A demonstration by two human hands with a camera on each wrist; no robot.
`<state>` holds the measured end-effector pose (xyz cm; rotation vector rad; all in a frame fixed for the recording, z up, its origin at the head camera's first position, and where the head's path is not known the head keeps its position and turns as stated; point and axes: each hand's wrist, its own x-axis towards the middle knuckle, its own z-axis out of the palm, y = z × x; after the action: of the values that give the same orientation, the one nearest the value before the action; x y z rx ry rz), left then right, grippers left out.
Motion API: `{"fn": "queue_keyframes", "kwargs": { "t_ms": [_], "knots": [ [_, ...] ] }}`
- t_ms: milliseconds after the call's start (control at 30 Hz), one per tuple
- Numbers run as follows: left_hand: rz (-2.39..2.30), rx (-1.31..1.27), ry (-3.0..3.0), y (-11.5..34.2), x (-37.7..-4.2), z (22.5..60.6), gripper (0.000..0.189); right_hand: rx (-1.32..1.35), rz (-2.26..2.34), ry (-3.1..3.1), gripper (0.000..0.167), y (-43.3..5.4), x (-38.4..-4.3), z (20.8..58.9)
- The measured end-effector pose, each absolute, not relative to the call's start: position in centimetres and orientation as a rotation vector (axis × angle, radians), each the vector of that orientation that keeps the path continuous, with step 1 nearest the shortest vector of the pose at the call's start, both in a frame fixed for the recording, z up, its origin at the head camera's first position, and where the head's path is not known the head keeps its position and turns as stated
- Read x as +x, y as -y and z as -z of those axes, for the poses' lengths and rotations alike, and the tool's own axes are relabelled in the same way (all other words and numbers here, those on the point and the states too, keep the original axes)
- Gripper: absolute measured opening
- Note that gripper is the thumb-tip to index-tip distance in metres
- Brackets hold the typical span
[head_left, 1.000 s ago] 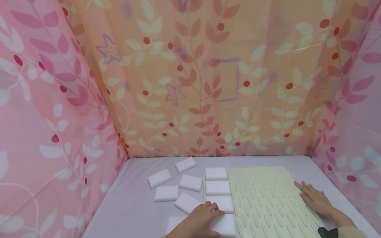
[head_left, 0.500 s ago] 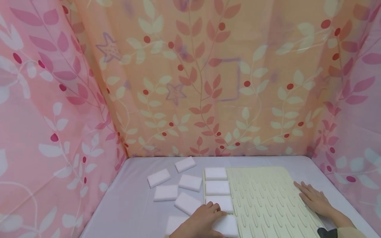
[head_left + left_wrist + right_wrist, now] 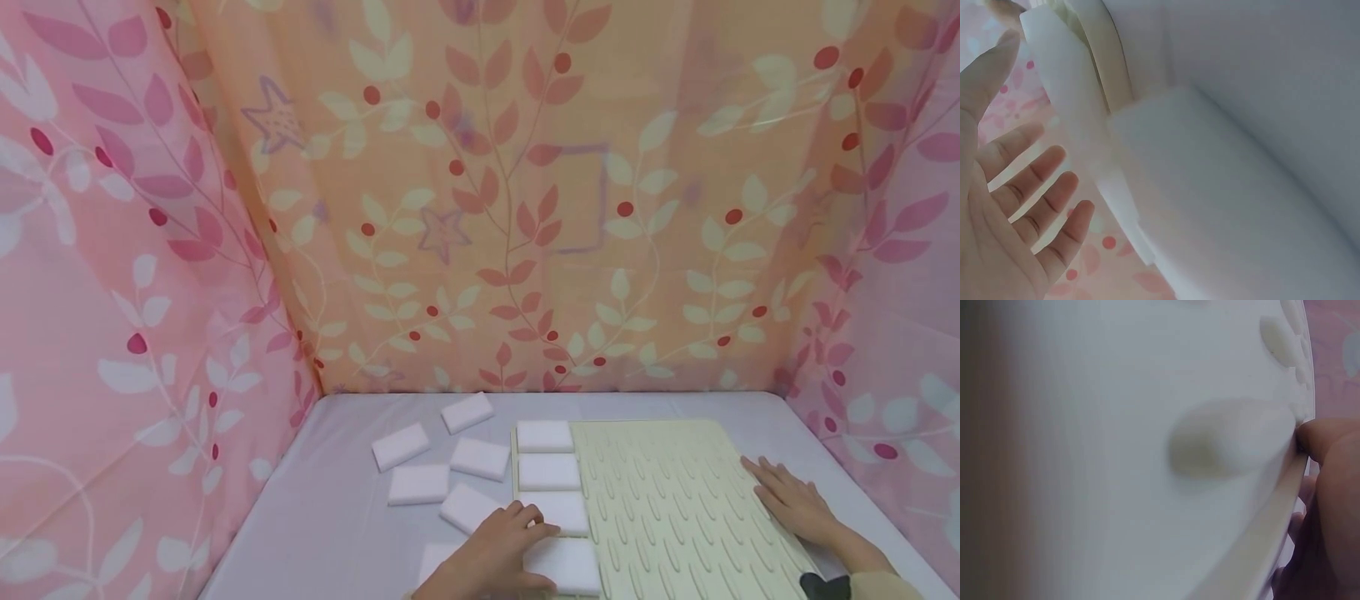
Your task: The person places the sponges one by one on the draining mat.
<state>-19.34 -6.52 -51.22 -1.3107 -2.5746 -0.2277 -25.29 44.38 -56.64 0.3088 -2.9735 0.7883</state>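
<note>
**Nearest white block lies just right of the left hand, its long side across**

The left hand (image 3: 487,550) is the nearer one. Its thumb and forefinger stand apart, around the left end of the nearest white block (image 3: 572,567); whether they touch it, I cannot tell. In the left wrist view the other fingers are spread and hold nothing. This block lies flat on the ridged board (image 3: 660,517), at its left edge. Its long axis runs from left to right, so I judge that its short end faces this hand, and this relation seems to matter most.

The right hand (image 3: 798,504) is well apart from the block; its fingers rest, rather straight, at the right edge of the board.

Farther, three more blocks (image 3: 551,472) continue the column away from the person. Loose blocks (image 3: 418,485) lie on the desk (image 3: 322,508), left of the board. Behind is a leaf-patterned cloth (image 3: 450,333).
</note>
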Motion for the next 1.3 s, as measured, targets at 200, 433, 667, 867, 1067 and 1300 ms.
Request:
{"fn": "queue_keyframes", "kwargs": {
  "t_ms": [200, 433, 667, 867, 1067, 1300],
  "knots": [
    [0.285, -1.272, 2.588, 8.2, -19.3, 50.8, 0.061, 0.299, -0.794, 2.974, 0.055, -44.3, -25.3, 56.6],
    [0.356, -1.201, 2.628, 10.4, -19.2, 50.6, 0.059, 0.305, -0.783, 2.964, 0.054, -44.1, -25.1, 56.4],
    [0.396, -1.133, 2.639, 12.8, -19.3, 51.0, 0.058, 0.31, -0.768, 2.957, 0.054, -44.2, -25.1, 56.4],
    [0.431, -1.12, 2.646, 15.0, -19.1, 51.2, 0.055, 0.302, -0.758, 2.961, 0.054, -44.2, -25.1, 56.6],
    [0.413, -1.117, 2.718, 16.8, -18.6, 51.6, 0.056, 0.301, -0.773, 2.962, 0.054, -44.1, -25.1, 56.4],
    [0.42, -1.195, 2.736, 18.4, -18.2, 51.9, 0.059, 0.288, -0.767, 2.972, 0.055, -44.0, -25.1, 56.3]
  ]
}}
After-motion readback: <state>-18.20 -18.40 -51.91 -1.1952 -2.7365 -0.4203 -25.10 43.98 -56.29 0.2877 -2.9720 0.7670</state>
